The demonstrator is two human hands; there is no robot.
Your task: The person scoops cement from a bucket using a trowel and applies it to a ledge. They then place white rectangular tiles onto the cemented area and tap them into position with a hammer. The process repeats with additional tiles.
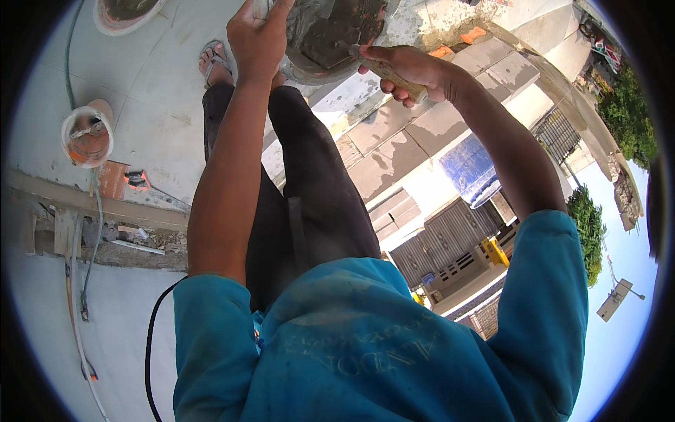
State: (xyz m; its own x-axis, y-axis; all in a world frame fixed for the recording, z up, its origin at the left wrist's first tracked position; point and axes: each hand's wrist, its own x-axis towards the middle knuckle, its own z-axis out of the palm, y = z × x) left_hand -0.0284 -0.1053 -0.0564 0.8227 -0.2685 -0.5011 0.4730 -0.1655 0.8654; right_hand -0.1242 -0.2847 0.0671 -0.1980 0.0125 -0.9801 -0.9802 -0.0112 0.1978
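Observation:
My left hand [256, 43], near the top edge, is closed around a pale grey object [261, 8]; the rest of that object is cut off by the picture's rim. To its right is a round tub of wet grey mortar [329, 39]. At the tub's right side my right hand [416, 72] grips a worn wooden handle [394, 76], its narrower end pointing toward the mortar. Whether a blade is attached to the handle cannot be made out. Both arms reach forward, past my dark trousers [316, 176].
On the left floor stand a small dirty bucket [89, 163] and a pale tub [105, 27]. An orange-and-black tool [137, 181] lies beside a trench with hoses [98, 211]. A tiled ledge [394, 158] runs along the right, with a blue drum [467, 165] beyond.

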